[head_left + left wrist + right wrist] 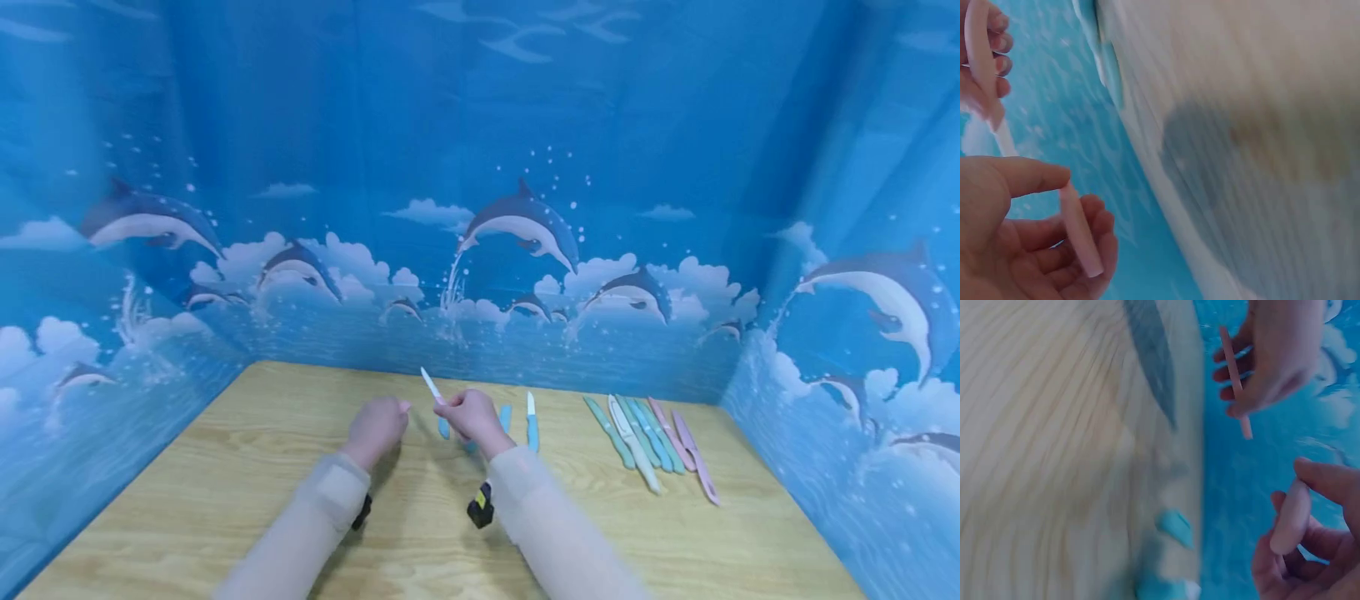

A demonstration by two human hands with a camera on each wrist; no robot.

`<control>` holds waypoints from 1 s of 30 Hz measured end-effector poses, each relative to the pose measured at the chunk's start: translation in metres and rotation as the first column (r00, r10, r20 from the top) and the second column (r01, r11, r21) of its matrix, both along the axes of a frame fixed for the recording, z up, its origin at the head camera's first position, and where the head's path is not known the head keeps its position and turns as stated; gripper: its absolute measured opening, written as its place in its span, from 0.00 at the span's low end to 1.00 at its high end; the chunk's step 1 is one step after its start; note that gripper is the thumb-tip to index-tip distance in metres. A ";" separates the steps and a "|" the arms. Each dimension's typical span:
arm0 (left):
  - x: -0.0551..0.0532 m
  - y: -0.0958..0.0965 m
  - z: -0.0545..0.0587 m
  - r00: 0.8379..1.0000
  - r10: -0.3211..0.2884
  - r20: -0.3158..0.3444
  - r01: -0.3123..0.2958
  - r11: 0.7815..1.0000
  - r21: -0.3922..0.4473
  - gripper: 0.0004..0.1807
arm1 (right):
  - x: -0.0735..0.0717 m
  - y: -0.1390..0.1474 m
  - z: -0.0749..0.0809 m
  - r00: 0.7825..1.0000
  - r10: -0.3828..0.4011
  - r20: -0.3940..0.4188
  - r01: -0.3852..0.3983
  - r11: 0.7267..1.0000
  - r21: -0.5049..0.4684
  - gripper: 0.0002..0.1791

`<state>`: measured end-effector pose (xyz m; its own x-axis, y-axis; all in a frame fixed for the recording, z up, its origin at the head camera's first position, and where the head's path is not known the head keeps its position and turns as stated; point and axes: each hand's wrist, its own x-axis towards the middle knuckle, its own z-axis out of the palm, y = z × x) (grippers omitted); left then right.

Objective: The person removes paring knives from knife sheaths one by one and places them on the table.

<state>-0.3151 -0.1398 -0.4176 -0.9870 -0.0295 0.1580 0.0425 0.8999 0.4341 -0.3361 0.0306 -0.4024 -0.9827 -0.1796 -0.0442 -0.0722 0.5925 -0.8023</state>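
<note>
My right hand (471,415) holds a small knife with a pink handle (1291,517) between thumb and fingers. Its pale blade (429,384) points up and away, bare. To its left, my left hand (375,432) pinches a slim pink blade cover (1080,231) between thumb and fingers. Knife and cover are apart, both held above the table. Beyond and beside the right hand lie a blue piece (444,428) and another blue piece (506,417), partly hidden by that hand. A blue-handled knife (532,423) with a bare pale blade lies just right of them.
On the right side of the wooden table (600,533) lies a row of several green, blue and pink knives, among them a pale green knife (633,442) and a pink knife (696,458). A blue dolphin-print curtain (480,167) encloses the back and sides.
</note>
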 end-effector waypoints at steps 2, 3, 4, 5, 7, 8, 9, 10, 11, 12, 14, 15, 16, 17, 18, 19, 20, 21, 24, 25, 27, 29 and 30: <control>-0.008 -0.007 0.001 1.000 0.005 0.024 -0.005 1.000 -0.015 0.17 | -0.010 -0.016 -0.007 1.000 -0.018 0.014 0.018 1.000 -0.013 0.17; -0.012 -0.011 0.002 0.999 0.006 0.041 -0.005 1.000 -0.017 0.17 | -0.014 -0.023 -0.010 0.999 -0.038 0.004 0.038 0.999 -0.010 0.18; -0.015 -0.013 0.002 0.999 0.007 0.053 -0.006 1.000 -0.021 0.16 | -0.017 -0.030 -0.013 0.998 -0.064 -0.008 0.064 0.998 -0.004 0.19; -0.020 -0.016 0.001 0.998 0.003 0.062 -0.002 1.000 -0.020 0.15 | -0.019 -0.036 -0.016 0.995 -0.094 -0.030 0.095 0.995 0.016 0.19; -0.028 -0.021 -0.001 0.998 -0.005 0.065 0.007 1.000 -0.022 0.15 | -0.022 -0.048 -0.020 0.987 -0.138 -0.083 0.144 0.986 0.079 0.19; -0.033 -0.023 -0.002 0.998 -0.008 0.067 0.010 1.000 -0.023 0.14 | -0.023 -0.055 -0.023 0.982 -0.149 -0.113 0.161 0.981 0.106 0.18; -0.037 -0.026 -0.003 0.997 -0.008 0.074 0.010 1.000 -0.027 0.14 | -0.023 -0.061 -0.025 0.979 -0.154 -0.133 0.171 0.977 0.128 0.16; -0.040 -0.028 -0.006 0.998 -0.014 0.055 0.015 0.999 -0.032 0.13 | -0.022 -0.067 -0.027 0.976 -0.152 -0.153 0.175 0.973 0.148 0.14; -0.043 -0.030 -0.007 0.998 -0.014 0.063 0.016 0.999 -0.028 0.12 | -0.021 -0.073 -0.029 0.974 -0.144 -0.174 0.175 0.969 0.176 0.13; -0.046 -0.031 -0.007 0.997 -0.015 0.081 0.017 1.000 -0.021 0.11 | -0.021 -0.077 -0.032 0.973 -0.136 -0.186 0.174 0.964 0.203 0.12; -0.050 -0.031 -0.008 0.990 -0.022 0.139 0.022 1.000 -0.003 0.11 | -0.020 -0.082 -0.037 0.973 -0.131 -0.191 0.176 0.953 0.246 0.10; -0.050 -0.031 -0.008 0.986 -0.025 0.163 0.026 1.000 -0.002 0.12 | -0.019 -0.083 -0.039 0.973 -0.129 -0.190 0.179 0.945 0.274 0.09; -0.051 -0.031 -0.008 0.983 -0.029 0.181 0.029 1.000 -0.002 0.12 | -0.019 -0.085 -0.040 0.973 -0.128 -0.190 0.181 0.937 0.299 0.09; -0.050 -0.031 -0.006 0.976 -0.025 0.218 0.027 1.000 -0.007 0.13 | -0.019 -0.085 -0.042 0.976 -0.121 -0.181 0.175 0.930 0.322 0.09; -0.049 -0.032 -0.005 0.973 -0.023 0.228 0.028 0.999 -0.019 0.13 | -0.019 -0.085 -0.043 0.977 -0.113 -0.178 0.169 0.926 0.338 0.08; -0.048 -0.032 -0.004 0.974 -0.021 0.225 0.030 0.999 -0.034 0.13 | -0.019 -0.085 -0.044 0.979 -0.104 -0.175 0.160 0.923 0.349 0.08; -0.047 -0.033 -0.004 0.975 -0.014 0.222 0.024 0.999 -0.043 0.13 | -0.020 -0.085 -0.045 0.981 -0.096 -0.172 0.152 0.922 0.355 0.08; -0.046 -0.034 -0.003 0.977 -0.009 0.215 0.022 0.998 -0.059 0.12 | -0.020 -0.084 -0.046 0.982 -0.091 -0.168 0.146 0.925 0.352 0.09; -0.045 -0.034 -0.002 0.980 -0.001 0.197 0.017 0.997 -0.080 0.10 | -0.022 -0.081 -0.049 0.983 -0.082 -0.163 0.136 0.927 0.349 0.11; -0.047 -0.034 -0.002 0.981 -0.004 0.196 0.021 0.996 -0.088 0.09 | -0.023 -0.081 -0.048 0.985 -0.075 -0.157 0.127 0.927 0.353 0.12; -0.048 -0.034 -0.001 0.980 -0.010 0.200 0.034 0.993 -0.115 0.08 | -0.024 -0.079 -0.047 0.988 -0.053 -0.143 0.103 0.925 0.366 0.14; -0.049 -0.033 0.000 0.977 -0.017 0.211 0.046 0.990 -0.133 0.09 | -0.024 -0.079 -0.044 0.992 -0.025 -0.125 0.072 0.920 0.386 0.14; -0.049 -0.033 0.001 0.977 -0.024 0.213 0.055 0.988 -0.142 0.09 | -0.024 -0.079 -0.041 0.993 -0.011 -0.117 0.057 0.917 0.395 0.13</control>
